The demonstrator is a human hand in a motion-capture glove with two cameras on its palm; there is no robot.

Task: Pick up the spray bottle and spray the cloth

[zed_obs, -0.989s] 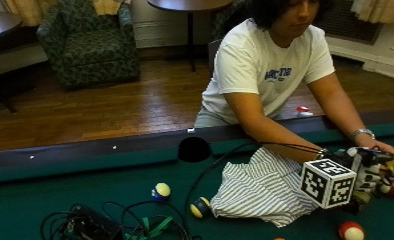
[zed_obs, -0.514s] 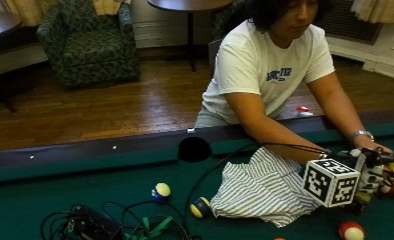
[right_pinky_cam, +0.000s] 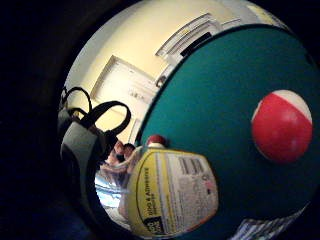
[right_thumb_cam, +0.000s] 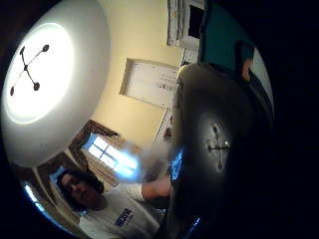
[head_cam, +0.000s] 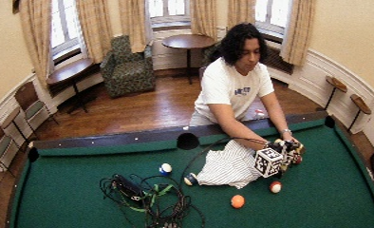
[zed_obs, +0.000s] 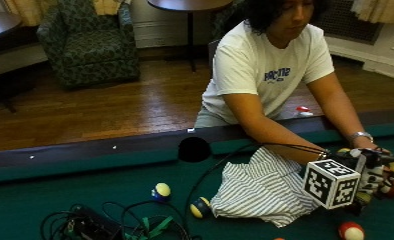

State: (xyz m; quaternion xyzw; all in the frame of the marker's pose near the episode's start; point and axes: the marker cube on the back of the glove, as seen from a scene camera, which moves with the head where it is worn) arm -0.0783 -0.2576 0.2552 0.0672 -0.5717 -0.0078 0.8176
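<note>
A person in a white T-shirt [zed_obs: 263,75] leans over the far rail of a green-felted pool table, the desk [zed_obs: 64,195] here, with both arms stretched down to its right part. The gloved right hand [zed_obs: 373,172] sits low over the felt at the right edge of the outside view, just right of a striped cloth [zed_obs: 263,190] that lies crumpled on the felt. The spray bottle [right_pinky_cam: 170,192] shows best in the little-finger-side palm view: its yellow and white label fills the area close to the palm, with a red part at its end, and green felt lies behind it. In the outside view the bottle is mostly hidden behind the hand, so it sits at the hand, beside the right edge of the cloth. Whether the fingers are curled round the bottle cannot be told from these views. The bare left hand [zed_obs: 377,152] reaches to the same spot from the far side, a watch on its wrist. A red and white ball [right_pinky_cam: 281,126] rests on the felt near the bottle, on the near side of the hand. A yellow and blue ball [zed_obs: 161,191] and another ball [zed_obs: 200,207] lie left of the cloth, and a tangle of black cables [zed_obs: 110,225] lies at the near left.
</note>
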